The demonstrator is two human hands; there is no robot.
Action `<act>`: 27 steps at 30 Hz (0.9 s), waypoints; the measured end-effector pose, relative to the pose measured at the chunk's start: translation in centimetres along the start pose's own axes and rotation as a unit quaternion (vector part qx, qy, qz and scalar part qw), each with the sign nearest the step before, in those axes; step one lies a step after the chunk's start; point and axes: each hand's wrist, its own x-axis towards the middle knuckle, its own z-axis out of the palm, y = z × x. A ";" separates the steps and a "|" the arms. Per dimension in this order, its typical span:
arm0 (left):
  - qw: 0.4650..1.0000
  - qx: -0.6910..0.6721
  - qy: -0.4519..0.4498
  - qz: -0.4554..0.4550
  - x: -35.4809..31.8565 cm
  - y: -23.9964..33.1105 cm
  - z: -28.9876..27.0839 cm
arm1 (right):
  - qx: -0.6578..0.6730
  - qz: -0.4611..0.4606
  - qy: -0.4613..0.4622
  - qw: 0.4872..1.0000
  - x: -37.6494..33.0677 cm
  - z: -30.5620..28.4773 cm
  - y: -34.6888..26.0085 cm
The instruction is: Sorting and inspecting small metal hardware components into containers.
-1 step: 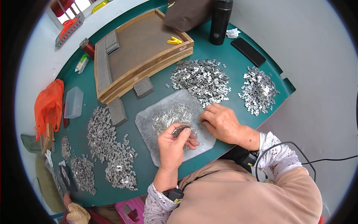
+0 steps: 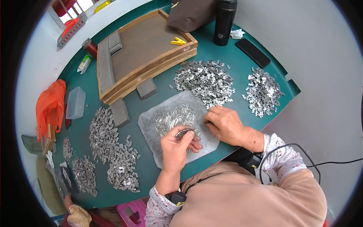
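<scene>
A small stack of metal pieces (image 2: 184, 133) is gripped over a grey felt mat (image 2: 159, 151) on the green bench (image 2: 151, 181).

The stack is pinched between thumb and fingers of the left hand (image 2: 176, 145), just above a scatter of thin silver pins (image 2: 176, 118) lying on the mat. The right hand (image 2: 225, 124) is laid palm down at the mat's right edge, fingers curled onto the pins; whether anything is grasped cannot be told. Heaps of small metal parts (image 2: 206, 79) are spread beyond the mat, and a wooden tray (image 2: 151, 72) is set behind them.
</scene>
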 end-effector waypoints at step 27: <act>1.000 -0.017 0.018 -0.004 -0.6 -0.7 -1.3 | 0.018 -0.036 0.017 0.999 4.1 -0.9 1.9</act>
